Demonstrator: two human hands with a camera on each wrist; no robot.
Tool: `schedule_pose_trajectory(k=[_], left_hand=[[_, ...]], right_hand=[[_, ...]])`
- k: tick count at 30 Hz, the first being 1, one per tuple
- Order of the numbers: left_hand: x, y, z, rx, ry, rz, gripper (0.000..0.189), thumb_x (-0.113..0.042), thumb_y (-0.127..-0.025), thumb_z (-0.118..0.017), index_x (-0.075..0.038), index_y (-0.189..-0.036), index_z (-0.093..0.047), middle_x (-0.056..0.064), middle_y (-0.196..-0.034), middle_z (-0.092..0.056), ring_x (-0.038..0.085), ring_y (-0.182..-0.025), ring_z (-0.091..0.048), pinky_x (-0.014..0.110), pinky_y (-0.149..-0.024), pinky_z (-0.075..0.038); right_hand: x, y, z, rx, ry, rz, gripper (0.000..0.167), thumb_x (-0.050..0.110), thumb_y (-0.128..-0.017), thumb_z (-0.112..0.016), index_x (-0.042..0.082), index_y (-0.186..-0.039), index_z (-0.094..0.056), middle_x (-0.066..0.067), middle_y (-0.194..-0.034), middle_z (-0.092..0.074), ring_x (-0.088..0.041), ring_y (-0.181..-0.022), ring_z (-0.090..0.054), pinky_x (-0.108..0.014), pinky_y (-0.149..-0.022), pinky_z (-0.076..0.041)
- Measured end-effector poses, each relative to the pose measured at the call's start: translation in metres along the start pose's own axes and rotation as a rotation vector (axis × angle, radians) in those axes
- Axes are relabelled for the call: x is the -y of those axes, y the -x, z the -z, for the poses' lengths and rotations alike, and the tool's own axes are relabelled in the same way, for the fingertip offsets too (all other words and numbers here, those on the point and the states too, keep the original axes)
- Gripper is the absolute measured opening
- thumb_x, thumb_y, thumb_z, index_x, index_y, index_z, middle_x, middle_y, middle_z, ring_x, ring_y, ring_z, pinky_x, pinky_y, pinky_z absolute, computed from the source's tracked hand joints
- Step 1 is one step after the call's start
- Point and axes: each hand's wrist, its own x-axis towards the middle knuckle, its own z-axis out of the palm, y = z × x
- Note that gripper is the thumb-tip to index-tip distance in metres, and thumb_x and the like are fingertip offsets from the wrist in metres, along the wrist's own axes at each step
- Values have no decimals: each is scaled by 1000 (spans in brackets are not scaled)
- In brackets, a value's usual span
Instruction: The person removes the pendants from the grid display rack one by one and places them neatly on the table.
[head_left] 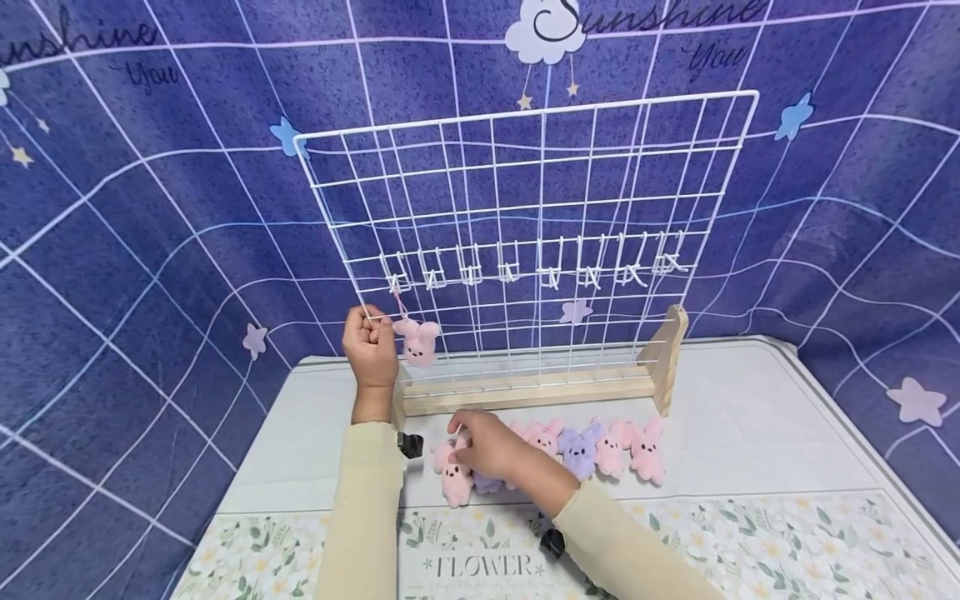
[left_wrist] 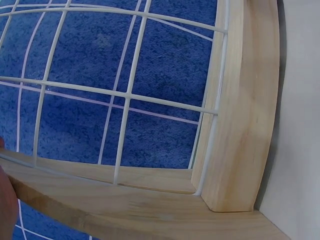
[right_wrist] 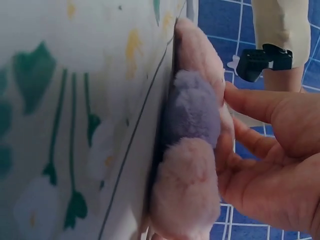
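Observation:
My left hand (head_left: 372,350) grips the left edge of a white wire grid rack (head_left: 542,158) set in a wooden stand (head_left: 532,389). In the left wrist view only a bit of that hand shows beside the wood. Beside it a pink plush bunny keychain (head_left: 418,343) hangs by its chain from the leftmost hook. Low over the table, my right hand (head_left: 495,450) pinches the leftmost pink plush bunny (head_left: 455,483) of a row, near its ear. A purple plush bunny (right_wrist: 190,107) lies next to that one, partly under the hand.
Several white hooks (head_left: 551,277) line the grid's middle. More plush bunnies continue the row rightward, including a purple one (head_left: 577,450) and a pink one at the end (head_left: 647,452). A flower-print cloth (head_left: 750,542) covers the table front. Blue patterned fabric (head_left: 150,333) surrounds the table.

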Motion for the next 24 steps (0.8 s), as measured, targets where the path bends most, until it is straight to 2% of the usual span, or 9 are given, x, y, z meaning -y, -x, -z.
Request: schedule_pose_trajectory(k=[4, 8, 12, 17, 21, 24], left_hand=[[0, 1, 0, 1, -11, -7, 23, -1, -85, -62, 18, -93, -51, -13, -61, -33, -10, -51, -30, 11, -48, -22], [1, 1, 0, 2, -37, -30, 31, -5, -85, -70, 18, -95, -52, -10, -62, -31, -9, -52, -31, 10, -50, -23], [2, 2, 1, 19, -41, -34, 37, -9, -84, -74, 19, -96, -51, -11, -60, -31, -7, -50, -32, 10, -50, -24], [3, 2, 2, 37, -22, -39, 48, -18, -84, -78, 19, -96, -49, -14, -61, -30, -6, -51, -29, 12, -49, -23], [3, 2, 2, 34, 6, -35, 72, -41, -84, -86, 19, -97, -48, -13, -62, -29, -5, -52, -28, 14, -49, -22], [2, 3, 1, 37, -2, -37, 88, -58, -80, -87, 19, -98, -48, -11, -63, -29, -4, -52, -29, 15, -49, -22]], right_hand=[[0, 2, -2, -70, 58, -1, 30, 12, -91, -81, 7, -117, -68, -10, -117, -66, -22, -107, -55, -36, -91, -48], [2, 2, -2, -146, 34, 20, 33, 13, -91, -79, 7, -122, -67, -15, -125, -65, -28, -113, -58, -41, -98, -50], [8, -2, 2, -200, -170, 52, 42, 17, -97, -74, 7, -135, -61, -17, -133, -61, -32, -112, -60, -39, -94, -53], [21, -9, 11, -216, -490, 85, 64, 21, -102, -68, 14, -159, -39, -15, -151, -50, -39, -131, -54, -46, -101, -55], [30, -14, 12, -196, -653, 126, 76, 18, -103, -65, 17, -167, -23, -16, -164, -39, -38, -142, -51, -52, -108, -54], [36, -17, 12, -185, -762, 152, 79, 14, -104, -62, 13, -169, -16, -20, -167, -35, -41, -144, -51, -47, -105, -57]])
